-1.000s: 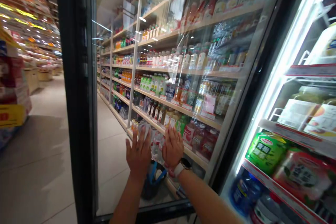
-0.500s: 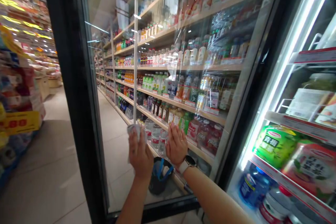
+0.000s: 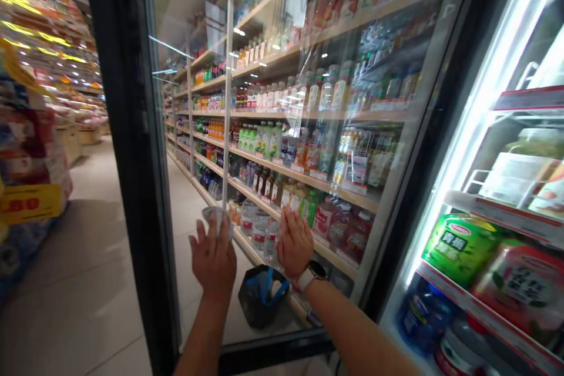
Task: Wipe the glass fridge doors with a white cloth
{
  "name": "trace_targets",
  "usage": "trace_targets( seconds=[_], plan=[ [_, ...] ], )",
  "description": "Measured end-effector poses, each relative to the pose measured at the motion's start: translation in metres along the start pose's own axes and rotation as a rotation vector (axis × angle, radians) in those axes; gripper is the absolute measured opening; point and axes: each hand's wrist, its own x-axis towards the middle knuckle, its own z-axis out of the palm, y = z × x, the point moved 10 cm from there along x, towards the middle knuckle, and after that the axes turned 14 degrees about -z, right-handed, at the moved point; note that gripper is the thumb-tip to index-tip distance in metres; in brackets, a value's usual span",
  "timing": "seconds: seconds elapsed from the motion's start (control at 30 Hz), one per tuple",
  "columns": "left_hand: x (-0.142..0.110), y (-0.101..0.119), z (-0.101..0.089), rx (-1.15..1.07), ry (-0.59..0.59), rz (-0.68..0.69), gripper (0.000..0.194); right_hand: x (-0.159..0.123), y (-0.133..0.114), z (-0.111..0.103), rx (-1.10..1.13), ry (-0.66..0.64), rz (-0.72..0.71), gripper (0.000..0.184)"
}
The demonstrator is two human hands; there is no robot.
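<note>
Two bare forearms reach up to the glass door (image 3: pixel 352 23) of a brightly lit supermarket drinks cooler, the hands raised side by side on the pane. The left hand (image 3: pixel 214 264) is turned palm to the glass, fingers spread and thumb splayed outward, with one crumpled white cloth (image 3: pixel 217 219) pressed at its fingertips; whether the fingers grip the cloth cannot be told. The right hand (image 3: pixel 295 245) stands open just beside it, fingers upright against the glass and holding nothing, with one wristwatch (image 3: pixel 314 275) on a pale strap at the wrist.

Seen through the pane, directly behind the hands, are three clear water bottles (image 3: pixel 261 229) on a wooden shelf (image 3: pixel 304 179), one of many tiers of bottled drinks receding down the aisle. One dark bucket (image 3: pixel 262 299) with blue handles sits on the floor below the hands. To the right, inside the lit cooler, are one green pouch (image 3: pixel 460 249), one red-and-white pack (image 3: pixel 515 288) and one blue bottle (image 3: pixel 423 323). One yellow sign (image 3: pixel 30 202) hangs on a display at far left.
</note>
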Motion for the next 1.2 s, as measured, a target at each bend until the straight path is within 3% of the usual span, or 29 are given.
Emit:
trace_targets(
  seconds=[0.13, 0.2, 0.27, 0.37, 0.57, 0.63, 0.73, 0.87, 1.2],
  plan=[
    [0.012, -0.055, -0.028, 0.075, 0.044, -0.061, 0.055, 0.003, -0.001, -0.003, 0.014, 0.007, 0.002, 0.068],
    [0.015, -0.069, -0.035, 0.086, 0.034, -0.092, 0.057, 0.004, -0.001, -0.005, 0.012, 0.022, 0.003, 0.067],
    [0.016, -0.070, -0.036, 0.062, 0.026, -0.132, 0.059, 0.004, -0.001, -0.007, 0.005, 0.030, 0.006, 0.067],
    [0.009, -0.040, -0.026, 0.009, 0.034, -0.167, 0.061, 0.004, -0.001, -0.010, 0.005, 0.032, 0.009, 0.065],
    [-0.020, 0.064, 0.019, -0.158, -0.066, -0.014, 0.060, 0.001, 0.001, -0.012, -0.037, 0.040, -0.040, 0.058],
    [-0.026, 0.082, 0.027, -0.195, -0.092, 0.031, 0.059, -0.002, 0.001, -0.012, -0.050, 0.054, -0.059, 0.055],
    [-0.026, 0.087, 0.030, -0.186, -0.101, 0.107, 0.056, -0.003, 0.002, -0.010, -0.048, 0.060, -0.054, 0.054],
    [-0.016, 0.066, 0.022, -0.061, -0.082, 0.181, 0.059, -0.001, 0.001, -0.009, -0.019, 0.021, -0.027, 0.062],
    [0.011, -0.032, -0.028, 0.148, 0.079, 0.047, 0.059, 0.000, 0.003, -0.008, 0.039, -0.001, 0.015, 0.069]
  ],
)
